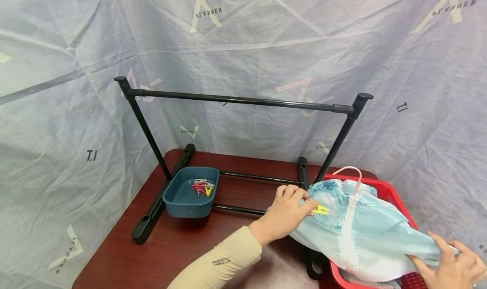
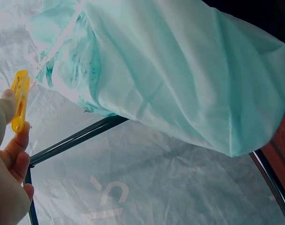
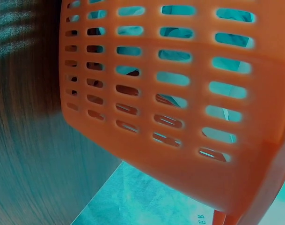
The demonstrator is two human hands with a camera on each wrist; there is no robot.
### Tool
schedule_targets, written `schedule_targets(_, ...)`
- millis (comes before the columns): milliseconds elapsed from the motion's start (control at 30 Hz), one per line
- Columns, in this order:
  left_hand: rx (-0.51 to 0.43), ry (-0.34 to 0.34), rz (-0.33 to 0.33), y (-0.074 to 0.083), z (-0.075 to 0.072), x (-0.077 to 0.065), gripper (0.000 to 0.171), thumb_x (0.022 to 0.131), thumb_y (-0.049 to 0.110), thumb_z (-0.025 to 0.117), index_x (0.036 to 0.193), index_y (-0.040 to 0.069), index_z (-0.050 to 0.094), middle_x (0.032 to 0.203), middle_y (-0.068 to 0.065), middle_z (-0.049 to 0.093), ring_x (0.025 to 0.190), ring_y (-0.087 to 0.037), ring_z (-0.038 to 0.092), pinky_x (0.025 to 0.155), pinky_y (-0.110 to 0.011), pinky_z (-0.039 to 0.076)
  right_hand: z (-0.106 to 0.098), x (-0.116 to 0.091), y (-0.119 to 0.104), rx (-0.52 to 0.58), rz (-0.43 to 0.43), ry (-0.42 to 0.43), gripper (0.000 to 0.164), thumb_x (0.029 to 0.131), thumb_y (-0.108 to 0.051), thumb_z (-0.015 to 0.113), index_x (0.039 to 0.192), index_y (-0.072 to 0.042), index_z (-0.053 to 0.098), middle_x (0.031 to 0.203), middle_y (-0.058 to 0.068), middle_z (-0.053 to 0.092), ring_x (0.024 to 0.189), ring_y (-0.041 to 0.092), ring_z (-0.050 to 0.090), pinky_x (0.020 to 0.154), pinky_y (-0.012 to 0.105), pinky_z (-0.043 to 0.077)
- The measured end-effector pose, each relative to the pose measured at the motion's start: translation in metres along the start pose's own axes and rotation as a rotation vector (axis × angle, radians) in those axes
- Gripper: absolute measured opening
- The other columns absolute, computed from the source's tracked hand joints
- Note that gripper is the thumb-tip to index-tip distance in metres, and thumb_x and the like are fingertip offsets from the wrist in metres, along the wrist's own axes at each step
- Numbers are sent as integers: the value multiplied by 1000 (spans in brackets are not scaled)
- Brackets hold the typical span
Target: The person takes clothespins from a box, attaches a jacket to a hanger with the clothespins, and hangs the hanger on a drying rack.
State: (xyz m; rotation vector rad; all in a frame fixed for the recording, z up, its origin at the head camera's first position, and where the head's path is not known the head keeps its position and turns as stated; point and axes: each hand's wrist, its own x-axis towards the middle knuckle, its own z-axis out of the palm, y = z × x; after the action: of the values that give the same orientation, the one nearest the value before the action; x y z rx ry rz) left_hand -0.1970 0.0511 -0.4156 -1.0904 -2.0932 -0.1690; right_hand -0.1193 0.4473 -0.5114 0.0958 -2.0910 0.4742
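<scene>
Clipping the yellow peg [image 1: 321, 210] onto the pale blue garment [image 1: 380, 234] seems to be the step in hand, though contact can't be confirmed. The peg is pinched betw. thumb and fingers of the L hand [image 1: 285, 211]; the garment's edge is gripped by the curled fingers of the R hand [image 1: 454, 263]. The garment is draped over the red basket [image 1: 395, 200], w/ the hook of a pink hanger [image 1: 357, 173] poking out above it. For a firm hold, the cloth shd be held lightly taut by the R hand, the peg squeezed wide before contact, and cloth + hanger arm caught together, w/ bunched folds avoided.

By the head view alone, spare pegs [image 1: 201, 186] are shown in a blue tub [image 1: 189, 208] on the counter [image 1: 247, 192], nr the black rack [image 1: 236, 100]. By the L wrist view, the peg's side and thumb hold are shown closer, w/o the basket. By the R wrist view, the basket's slotted wall is given, but no hand.
</scene>
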Motion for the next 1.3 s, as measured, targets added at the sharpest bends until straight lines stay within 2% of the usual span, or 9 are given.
schedule_targets(200, -12, -11, 10, 3, 2, 4, 25, 93, 38, 68, 115, 26, 67, 107, 2, 53, 99, -16, 40, 89, -35, 32, 2, 0, 2, -6, -8, 5, 90, 82, -85, 39, 117, -3, 52, 120, 37, 27, 104, 57, 18, 90, 74, 8)
schedule_targets(400, 19, 34, 36, 7, 3, 8, 24, 93, 40, 66, 111, 26, 68, 106, 2, 54, 99, -15, 41, 88, -34, 32, 6, -1, 5, -6, -28, 64, 90, 83, -84, 41, 113, -1, 55, 117, 37, 30, 104, 61, 23, 90, 74, 10)
schedule_targets(500, 25, 36, 44, 9, 3, 10, 24, 93, 40, 65, 112, 26, 68, 106, 2, 55, 99, -16, 42, 89, -35, 31, 8, -1, 6, -4, -31, 77, 89, 83, -84, 41, 113, -1, 55, 116, 37, 30, 104, 60, 23, 90, 73, 10)
schedule_targets(733, 20, -2, 44, 14, 5, 16, 23, 96, 39, 63, 115, 26, 67, 107, 3, 53, 99, -15, 39, 89, -35, 30, 8, 2, 1, 0, -48, 121, 86, 85, -82, 40, 111, -1, 55, 114, 36, 30, 99, 55, 21, 91, 72, 12)
schedule_targets(1000, -32, -64, 24, 19, 7, 22, 26, 96, 39, 63, 118, 26, 65, 108, 3, 51, 99, -15, 38, 89, -35, 29, 11, 6, -7, 3, -58, 174, 86, 85, -83, 40, 106, -1, 56, 110, 35, 31, 94, 53, 22, 94, 67, 14)
schedule_targets(1167, -19, -119, 27, 22, 9, 25, 27, 99, 39, 58, 123, 28, 64, 111, 4, 50, 102, -15, 38, 91, -35, 28, 12, 5, -4, 0, -62, 173, 86, 84, -83, 39, 106, -2, 56, 110, 35, 32, 95, 54, 22, 94, 68, 14)
schedule_targets(1300, -12, -128, 28, 24, 10, 27, 25, 101, 38, 56, 122, 28, 64, 112, 4, 51, 103, -14, 38, 92, -35, 29, 12, 3, -1, -6, -64, 165, 87, 84, -84, 39, 107, -2, 56, 111, 36, 32, 96, 54, 23, 93, 70, 14)
